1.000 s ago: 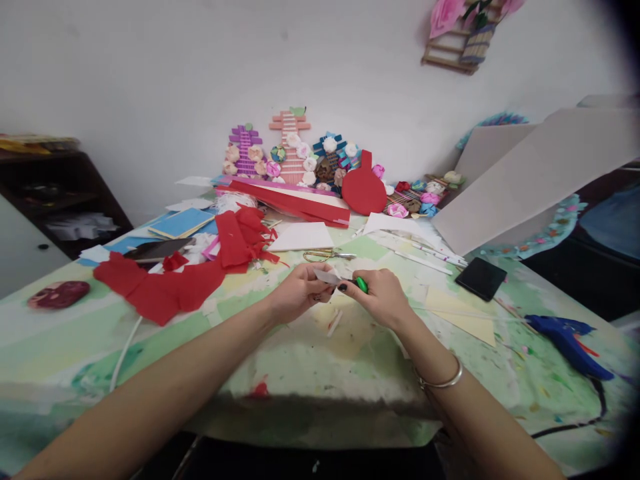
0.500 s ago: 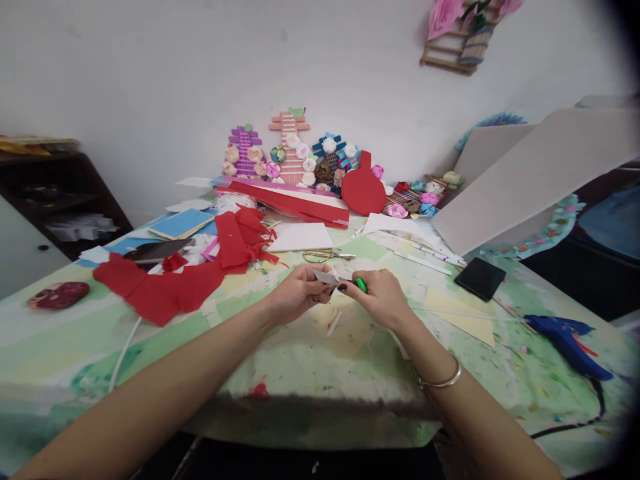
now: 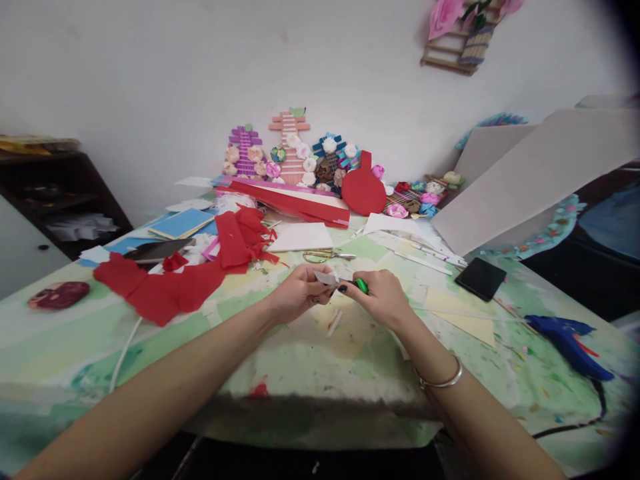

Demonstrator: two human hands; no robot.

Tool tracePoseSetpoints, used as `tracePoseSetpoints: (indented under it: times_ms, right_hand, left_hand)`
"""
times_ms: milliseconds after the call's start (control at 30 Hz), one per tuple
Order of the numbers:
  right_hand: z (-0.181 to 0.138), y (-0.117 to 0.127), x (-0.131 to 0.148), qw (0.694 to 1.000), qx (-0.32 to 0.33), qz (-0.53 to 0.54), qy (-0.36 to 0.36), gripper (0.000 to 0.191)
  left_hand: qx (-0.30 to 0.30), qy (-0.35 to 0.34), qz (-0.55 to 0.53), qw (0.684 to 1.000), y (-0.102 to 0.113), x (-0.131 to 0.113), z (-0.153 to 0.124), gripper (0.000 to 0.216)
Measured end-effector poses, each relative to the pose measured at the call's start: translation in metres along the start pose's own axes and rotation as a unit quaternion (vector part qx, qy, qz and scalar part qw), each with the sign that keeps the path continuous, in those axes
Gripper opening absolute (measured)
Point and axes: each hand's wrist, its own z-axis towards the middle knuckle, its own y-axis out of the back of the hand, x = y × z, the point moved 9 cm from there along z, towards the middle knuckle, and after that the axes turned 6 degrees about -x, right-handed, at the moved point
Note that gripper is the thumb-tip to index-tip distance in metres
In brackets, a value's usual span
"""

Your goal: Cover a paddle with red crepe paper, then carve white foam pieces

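Around the joined hands as the clock's centre, the table [image 3: 280, 367] is spreading beneath everything, its cloth showing pale green. A grey board [image 3: 530, 167] is leaning at two o'clock, red paper [image 3: 165, 287] is sprawling at nine, and a blue glue gun [image 3: 570, 347] is lying between three and four. Gold-handled scissors [image 3: 330, 255] are resting at eleven, just beyond the fingers.

The right hand [image 3: 380, 293] is curling firmly around a green-handled blade [image 3: 361, 286], whose tip is pointing toward nine. The left hand [image 3: 295, 291] is closing thumb to fingers, apparently on a small white piece [image 3: 330, 271] at the clock's centre; the blade is partly covering it, so its full shape is staying hidden. Thin offcuts [image 3: 335, 325] are lying on the cloth between six and seven.

Hardly anything is changing: both hands are keeping the place they had half a second ago. That is suggesting careful fingertip work, with the piece probably being steadied against the blade.
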Motion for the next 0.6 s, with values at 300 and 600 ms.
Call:
tracePoseSetpoints:
  times_ms: [300,600]
  right_hand:
    - [0.001,0.000,-0.002,1.000,-0.005,0.001,0.004,0.066]
    - [-0.001,-0.002,0.000,1.000,0.000,-0.011,0.008,0.065]
  left_hand:
    - [0.004,-0.005,-0.023,1.000,-0.003,-0.004,-0.002,0.016]
    - [0.000,0.031,-0.019,0.999,0.001,0.006,0.000,0.016]
